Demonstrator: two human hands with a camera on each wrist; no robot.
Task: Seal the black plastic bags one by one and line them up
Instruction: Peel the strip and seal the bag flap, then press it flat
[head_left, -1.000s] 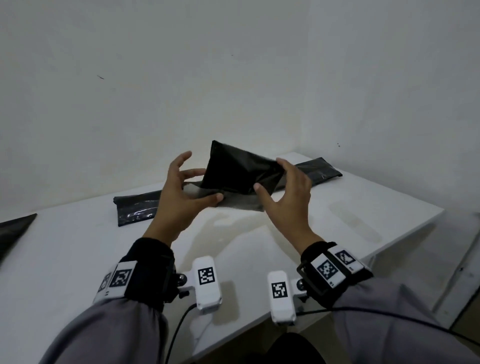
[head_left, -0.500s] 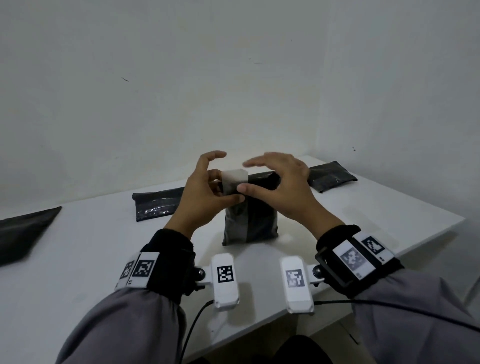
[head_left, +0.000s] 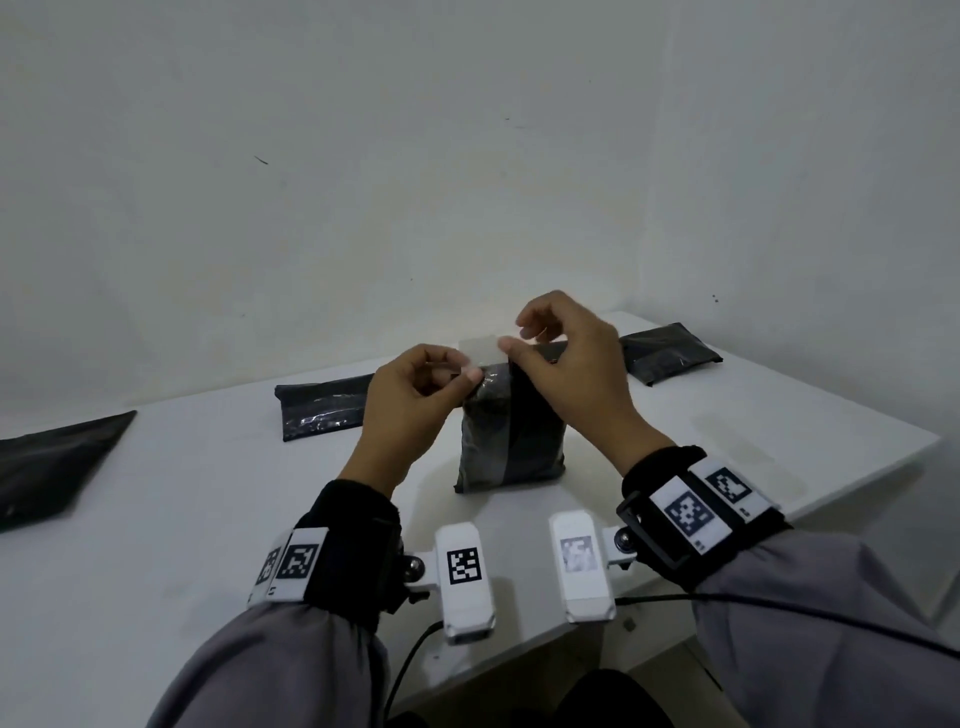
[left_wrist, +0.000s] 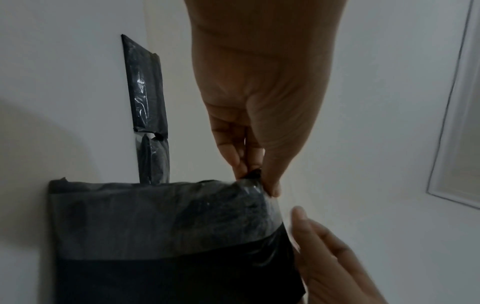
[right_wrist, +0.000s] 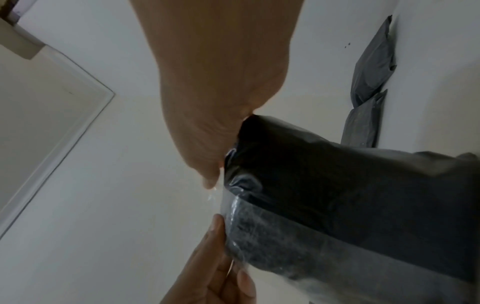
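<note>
1. White walls meet behind the white desk; our upright black bag stands near the desk's front edge, between both hands.
2. Change: a second ago we held the bag folded in the air. It now stands on the desk with its pale sealing strip raised at the mouth, so we judge sealing has begun.
3. Left hand: fingers curled, pinching the bag's top left corner.
4. Right hand: thumb and forefinger pinch the strip's right end.
5. Other black bags lie along the far edge, one at the far right corner, another at the left edge.
</note>
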